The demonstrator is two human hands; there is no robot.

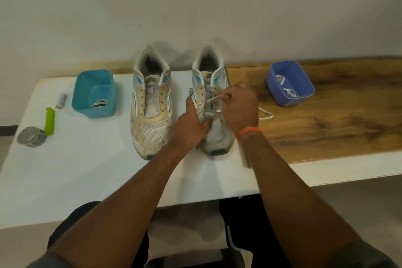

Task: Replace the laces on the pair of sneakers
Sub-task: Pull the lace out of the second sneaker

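Note:
Two worn white sneakers stand side by side on the table, toes toward me. The left sneaker (151,102) has bare eyelets and no lace. On the right sneaker (214,139), a white lace (266,115) is partly threaded, and its loose end trails onto the wood to the right. My left hand (191,124) grips that shoe's left side near the toe, thumb up along the eyelets. My right hand (239,106) pinches the lace over the right eyelet row. An orange band circles that wrist.
A teal tub (95,93) holding a coiled lace sits left of the shoes. A blue tub (289,82) with white laces stands on the wooden board at the right. A battery (61,100), a green clip (50,121) and a tape roll (31,137) lie far left.

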